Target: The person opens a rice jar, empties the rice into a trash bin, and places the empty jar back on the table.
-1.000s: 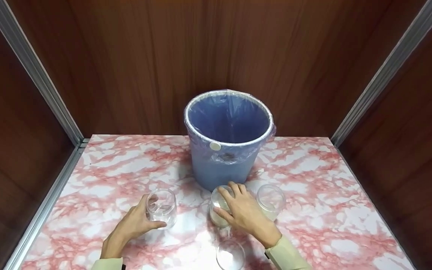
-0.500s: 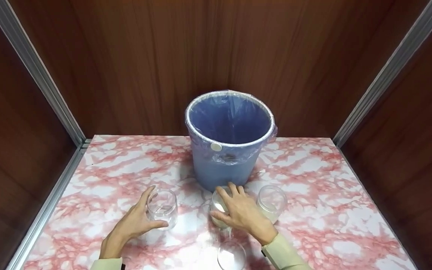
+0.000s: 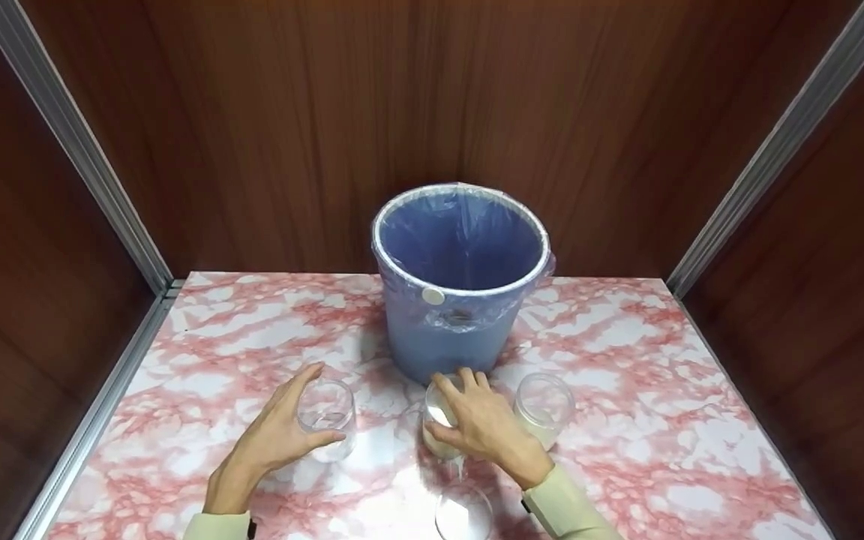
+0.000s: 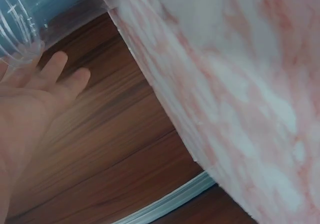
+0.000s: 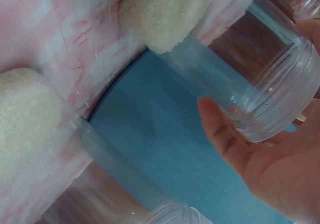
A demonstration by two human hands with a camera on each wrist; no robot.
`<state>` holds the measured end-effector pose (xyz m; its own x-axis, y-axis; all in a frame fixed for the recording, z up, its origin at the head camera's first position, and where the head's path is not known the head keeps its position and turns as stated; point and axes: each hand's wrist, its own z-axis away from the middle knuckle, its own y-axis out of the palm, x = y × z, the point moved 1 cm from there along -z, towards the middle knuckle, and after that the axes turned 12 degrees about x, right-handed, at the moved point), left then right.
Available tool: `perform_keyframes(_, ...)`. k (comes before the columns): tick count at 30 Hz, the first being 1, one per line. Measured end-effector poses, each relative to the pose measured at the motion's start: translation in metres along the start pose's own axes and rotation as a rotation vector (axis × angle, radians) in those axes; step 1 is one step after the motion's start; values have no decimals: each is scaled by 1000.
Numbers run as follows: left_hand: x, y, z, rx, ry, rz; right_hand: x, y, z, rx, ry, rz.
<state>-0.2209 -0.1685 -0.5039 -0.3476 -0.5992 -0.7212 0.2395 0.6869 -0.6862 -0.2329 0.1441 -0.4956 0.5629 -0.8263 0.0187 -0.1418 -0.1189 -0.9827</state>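
Note:
A clear jar (image 3: 334,439) with no visible contents stands on the marbled tabletop at the left. My left hand (image 3: 271,439) is spread around its near-left side, thumb and fingers straight; contact is unclear. In the left wrist view, that jar's rim (image 4: 20,53) shows behind the straight fingers (image 4: 75,81). My right hand (image 3: 488,424) holds a second clear jar (image 3: 439,442) by its rim from above. White rice (image 5: 165,13) lies in that jar's bottom. A third jar (image 3: 544,405), also with rice (image 5: 25,124), stands right of the hand.
A blue bin (image 3: 451,337) with a plastic liner stands just behind the jars. A clear round object (image 3: 464,517) lies near the table's front; its kind is unclear. Brown wood panels (image 3: 289,150) close off the back and sides.
The left hand's fingers have straightened and spread away from the left jar, and its thumb has lifted slightly. The right hand stays at the middle jar. The view shifts slightly.

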Motion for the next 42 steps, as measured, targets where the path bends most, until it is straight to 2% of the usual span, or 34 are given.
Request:
perform_keyframes(5,-11,-2,-2,-65,50,-110,0,1,-1,-8,-3,-16)
perform_keyframes(8,-16,-2,-5,-104,105,-145,-2,1,-1,-16,-6,-20)
perform_keyframes(13,-23,2,-11,-124,183,-199,-5,1,0,-31,8,-30)
perform_keyframes(17,-30,9,-16,-147,271,-291,-7,0,1,-40,22,-37)
perform_keyframes(21,-44,14,-17,-196,377,-353,-7,-3,2,-88,23,-62)
perform_keyframes(24,-56,19,-16,-175,420,-336,-7,-8,3,-146,21,-94)
perform_keyframes(29,-71,34,-15,-82,408,-263,-6,-20,3,-201,1,-157)
perform_keyframes(35,-75,54,-21,5,356,-189,1,-32,5,-204,-27,-210)
perform_keyframes(42,-75,75,-31,49,307,-112,5,-43,7,-252,-66,-216)
